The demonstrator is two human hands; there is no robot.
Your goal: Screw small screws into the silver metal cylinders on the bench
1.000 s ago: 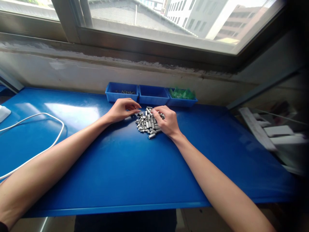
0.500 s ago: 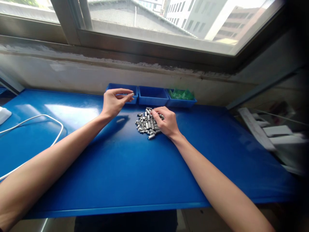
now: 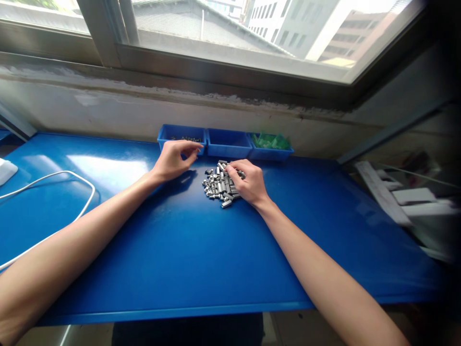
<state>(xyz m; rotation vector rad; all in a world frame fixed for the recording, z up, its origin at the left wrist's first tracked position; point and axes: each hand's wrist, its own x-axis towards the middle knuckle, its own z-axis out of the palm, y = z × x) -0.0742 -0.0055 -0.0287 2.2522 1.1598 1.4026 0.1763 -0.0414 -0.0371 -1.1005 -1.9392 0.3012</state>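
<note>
A mixed pile of small metal parts lies on the blue table; short-headed screws (image 3: pixel 212 187) are on its left and longer hexagonal standoffs (image 3: pixel 223 185) on its right. My right hand (image 3: pixel 249 181) rests over the right side of the pile, thumb and forefinger pinched at its far edge; whatever sits between the fingertips is too small to make out. Just in front of the left blue bin (image 3: pixel 163 139), my left hand (image 3: pixel 176 158) hovers with thumb and fingers slightly apart, nothing visible between them. Small metal screws lie inside that bin.
Beside the left bin stand a middle blue bin (image 3: pixel 228 150) and a right bin holding green pieces (image 3: pixel 270 142), along the wall under the window. A white cable (image 3: pixel 90 185) loops across the table's left side. White objects (image 3: pixel 414 196) stand at the right.
My left hand has come down and nearer from over the left bin, its pinch loosened, so the screws inside now show. My right hand has stayed at the pile.
</note>
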